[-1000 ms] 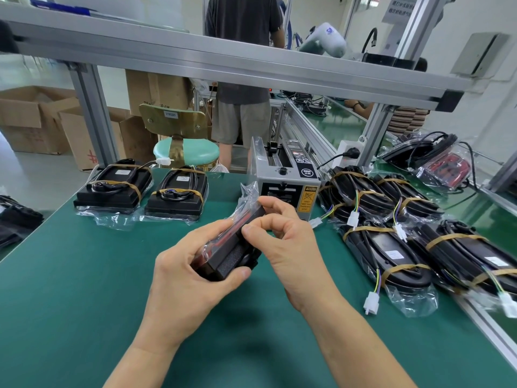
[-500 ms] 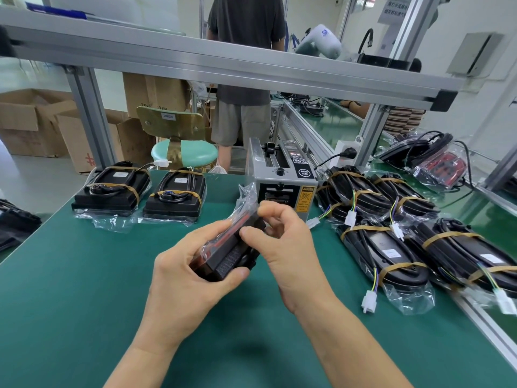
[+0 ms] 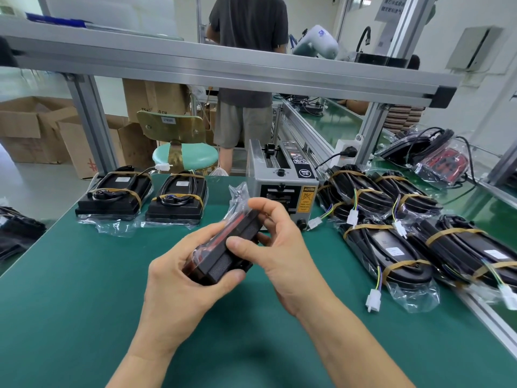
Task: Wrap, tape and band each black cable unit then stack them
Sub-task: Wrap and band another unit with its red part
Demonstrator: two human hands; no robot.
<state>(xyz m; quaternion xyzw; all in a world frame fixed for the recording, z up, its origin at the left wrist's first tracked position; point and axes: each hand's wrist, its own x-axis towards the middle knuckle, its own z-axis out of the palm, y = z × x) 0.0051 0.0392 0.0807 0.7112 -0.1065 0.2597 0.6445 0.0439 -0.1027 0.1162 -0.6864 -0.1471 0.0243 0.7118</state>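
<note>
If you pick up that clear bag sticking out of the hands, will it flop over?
Probably. The bag looks thin and crinkled, so its loose end likely bends easily. It seems shiny, so maybe slippery. The unit inside looks stiff, keeping the wrapped part firm.

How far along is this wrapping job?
Several units look finished: two banded units sit at the far left, and a pile of banded ones lies on the right. The left hand and right hand hold one bagged unit, not yet banded. The tape machine waits behind.
</note>
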